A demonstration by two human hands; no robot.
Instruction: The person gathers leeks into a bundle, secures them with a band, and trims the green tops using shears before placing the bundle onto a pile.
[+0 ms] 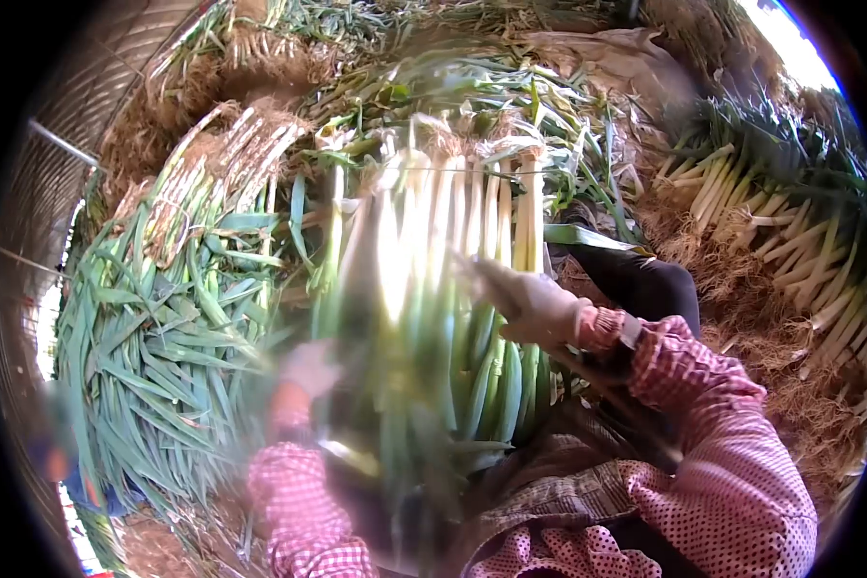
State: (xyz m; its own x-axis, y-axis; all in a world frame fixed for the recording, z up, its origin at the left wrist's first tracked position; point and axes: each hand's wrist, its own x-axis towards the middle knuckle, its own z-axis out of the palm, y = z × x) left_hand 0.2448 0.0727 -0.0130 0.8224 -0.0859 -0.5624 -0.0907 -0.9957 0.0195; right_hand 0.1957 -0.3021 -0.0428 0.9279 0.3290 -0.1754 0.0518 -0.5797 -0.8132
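Observation:
Large green onions point(472, 212), with pale stalks and green tops, lie side by side in front of me, their root ends pointing away. My right hand point(530, 303), in a pale glove, is over the right part of this row. Its fingers stretch toward the middle stalks, and I see nothing held in them. My left hand point(308, 368), smeared by motion, is at the left edge of the row, close to the green leaves. Whether it grips anything cannot be made out. Bright light washes out the middle stalks.
A big pile of green onions point(164, 337) with roots on lies at the left. More rooted onions point(771, 222) are heaped at the right. Loose leaf trimmings point(405, 96) cover the ground beyond the row. My bent knee point(660, 289) is just right of it.

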